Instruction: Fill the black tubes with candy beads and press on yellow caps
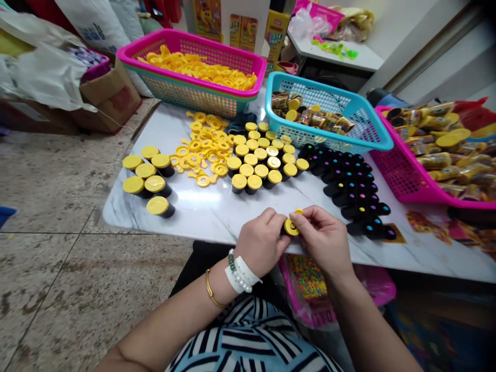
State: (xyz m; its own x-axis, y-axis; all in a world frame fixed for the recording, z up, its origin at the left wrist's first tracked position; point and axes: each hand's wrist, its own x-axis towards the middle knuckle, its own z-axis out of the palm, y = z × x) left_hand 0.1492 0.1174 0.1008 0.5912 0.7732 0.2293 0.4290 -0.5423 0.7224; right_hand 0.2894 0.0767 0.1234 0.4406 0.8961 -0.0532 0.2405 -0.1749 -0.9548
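Observation:
Close to the table's front edge, my left hand (pixel 263 240) is closed around a small black cylinder, mostly hidden by the fingers. A yellow ring-shaped piece (pixel 291 227) sits over its top. The thumb and fingers of my right hand (pixel 325 237) pinch this yellow piece at its right side, and a bit of yellow shows above the fingertips. Beyond my hands stand several black cylinders with yellow tops (pixel 254 182), and more such capped cylinders (pixel 157 205) are grouped at the left. Loose yellow ring pieces (pixel 203 179) lie in a pile between the groups.
Rows of black cylinders with coloured dots (pixel 362 209) lie to the right. Behind are a pink basket (pixel 166 39) of yellow rings and a blue basket (pixel 372 132) of wrapped tubes. A second pink basket (pixel 403 181) stands far right. Colourful beads (pixel 308 276) show below the table.

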